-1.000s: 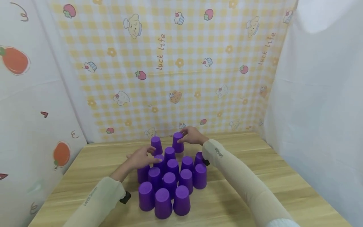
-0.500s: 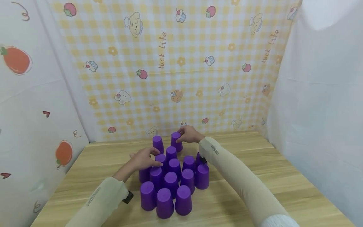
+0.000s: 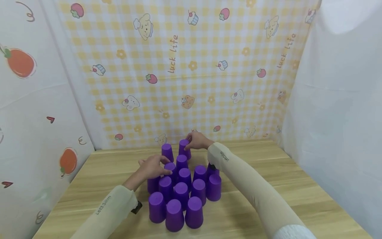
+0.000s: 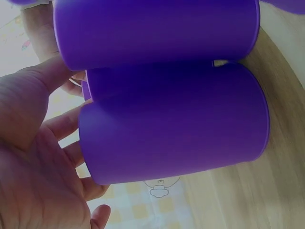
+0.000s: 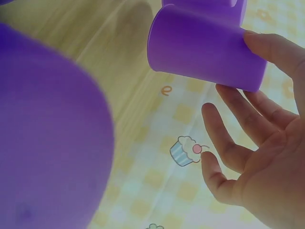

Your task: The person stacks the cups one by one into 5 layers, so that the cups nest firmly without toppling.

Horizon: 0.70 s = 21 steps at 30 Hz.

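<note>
Several purple cups [image 3: 182, 191] stand upside down in a tight cluster on the wooden table [image 3: 268, 172]. My left hand [image 3: 151, 167] lies at the cluster's left side, its fingers resting on the top of one cup [image 3: 171, 167]. In the left wrist view that hand [image 4: 38, 167] is flat against a cup [image 4: 176, 133], thumb against a second cup [image 4: 152, 28]. My right hand [image 3: 196, 141] reaches to the far row and touches a cup [image 3: 184, 148] beside another far cup [image 3: 167, 151]. In the right wrist view one finger of that hand [image 5: 267, 167] lies on that cup [image 5: 205, 45]; the others are spread free.
A yellow checked cloth [image 3: 191, 66] hangs behind the table and white sheets [image 3: 337, 99] close both sides. Bare wood lies to the right [image 3: 292, 199] and left [image 3: 98, 172] of the cups. A blurred near cup [image 5: 47, 133] fills the right wrist view's left.
The right hand has slid its far cup leftward, closer to the other far cup. The left hand has stayed on the cluster's left side.
</note>
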Each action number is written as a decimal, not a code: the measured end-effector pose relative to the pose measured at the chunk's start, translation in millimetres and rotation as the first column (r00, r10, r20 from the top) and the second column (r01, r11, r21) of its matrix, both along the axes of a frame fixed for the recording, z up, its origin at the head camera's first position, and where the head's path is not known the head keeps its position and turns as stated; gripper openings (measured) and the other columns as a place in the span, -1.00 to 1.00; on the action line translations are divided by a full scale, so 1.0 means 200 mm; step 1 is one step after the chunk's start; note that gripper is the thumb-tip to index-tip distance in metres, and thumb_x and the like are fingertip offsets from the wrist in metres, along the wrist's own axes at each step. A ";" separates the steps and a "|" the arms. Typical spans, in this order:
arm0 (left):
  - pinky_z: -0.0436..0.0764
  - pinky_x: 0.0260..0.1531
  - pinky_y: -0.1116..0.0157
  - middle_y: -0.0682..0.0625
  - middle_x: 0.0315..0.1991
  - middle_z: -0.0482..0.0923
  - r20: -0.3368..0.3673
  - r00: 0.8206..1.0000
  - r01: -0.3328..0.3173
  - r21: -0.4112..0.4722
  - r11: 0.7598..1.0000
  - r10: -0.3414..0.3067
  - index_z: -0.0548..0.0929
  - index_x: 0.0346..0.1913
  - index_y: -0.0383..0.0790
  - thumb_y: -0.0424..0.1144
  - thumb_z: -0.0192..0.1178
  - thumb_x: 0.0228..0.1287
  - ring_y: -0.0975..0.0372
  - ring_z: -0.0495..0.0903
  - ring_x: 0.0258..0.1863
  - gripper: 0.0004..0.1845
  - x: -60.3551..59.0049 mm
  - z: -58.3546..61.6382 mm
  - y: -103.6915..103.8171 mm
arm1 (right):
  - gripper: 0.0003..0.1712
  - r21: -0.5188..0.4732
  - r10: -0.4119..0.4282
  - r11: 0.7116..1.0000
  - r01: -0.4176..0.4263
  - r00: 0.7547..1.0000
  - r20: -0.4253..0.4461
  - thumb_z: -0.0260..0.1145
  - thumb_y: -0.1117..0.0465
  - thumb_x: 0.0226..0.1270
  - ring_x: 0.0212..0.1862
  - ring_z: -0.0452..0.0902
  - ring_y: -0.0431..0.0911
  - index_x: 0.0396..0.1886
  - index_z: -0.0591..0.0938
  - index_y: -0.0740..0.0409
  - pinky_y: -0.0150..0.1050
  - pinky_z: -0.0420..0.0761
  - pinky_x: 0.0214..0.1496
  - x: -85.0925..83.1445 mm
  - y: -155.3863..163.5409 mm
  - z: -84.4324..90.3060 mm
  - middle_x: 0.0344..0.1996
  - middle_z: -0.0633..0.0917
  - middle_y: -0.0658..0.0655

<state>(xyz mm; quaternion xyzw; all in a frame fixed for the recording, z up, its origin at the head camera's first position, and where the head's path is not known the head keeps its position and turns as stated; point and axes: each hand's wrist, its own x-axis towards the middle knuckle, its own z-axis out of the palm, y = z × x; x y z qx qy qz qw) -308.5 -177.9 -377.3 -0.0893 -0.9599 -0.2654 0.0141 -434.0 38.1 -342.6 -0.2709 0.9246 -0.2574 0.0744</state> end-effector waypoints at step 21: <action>-0.04 0.19 -0.40 0.11 -0.11 0.73 0.024 0.997 -0.070 -0.064 0.995 0.072 0.77 -0.08 -0.06 0.00 0.57 -0.07 -0.01 0.60 0.04 -0.55 0.01 0.03 0.02 | -0.52 -0.012 0.014 1.000 -0.014 1.000 0.015 0.55 0.20 0.08 -0.10 0.68 0.01 -0.03 0.66 0.33 -0.27 0.67 -0.09 -0.03 -0.06 -0.07 -0.13 0.74 0.23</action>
